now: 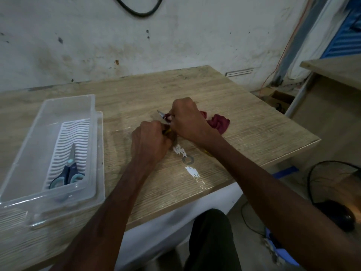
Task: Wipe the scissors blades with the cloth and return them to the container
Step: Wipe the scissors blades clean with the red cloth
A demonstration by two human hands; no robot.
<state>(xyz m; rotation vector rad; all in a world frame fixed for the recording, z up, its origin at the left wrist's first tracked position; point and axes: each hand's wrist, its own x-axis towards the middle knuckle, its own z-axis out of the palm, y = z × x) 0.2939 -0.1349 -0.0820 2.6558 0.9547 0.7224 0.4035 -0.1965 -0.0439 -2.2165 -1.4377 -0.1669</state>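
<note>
The person is working at the middle of a pale wood-grain table (pixel 244 106), both bare forearms reaching in from below. The left hand (pixel 150 141) is clenching around the yellow handle end of a pair of scissors (pixel 161 114), of which only a sliver of yellow by the knuckles and the short pointed steel tip are showing; this grip is probably steadying the tool so the blades are not shifting under the wipe. The right hand (pixel 187 118) is closing over the blades with a crumpled maroon cloth (pixel 219 122) pinched between its fingers, part of the fabric wrapping the metal just behind the tip while the rest is trailing loose on the table to the right. Keeping cloth between skin and edge looks like a way of protecting the fingers as well as cleaning. The scissors are lying low, at or just above the table surface, tip pointing away and to the left.

Well apart on the left, a clear plastic rectangular container (pixel 93 106) is sitting with a white ribbed insert (pixel 78 133) in its base, and a second pair of scissors with dark-blue and teal handles (pixel 67 173) is resting on it. Judging by this, the wiping is under way and the return to the container is not yet done.
</note>
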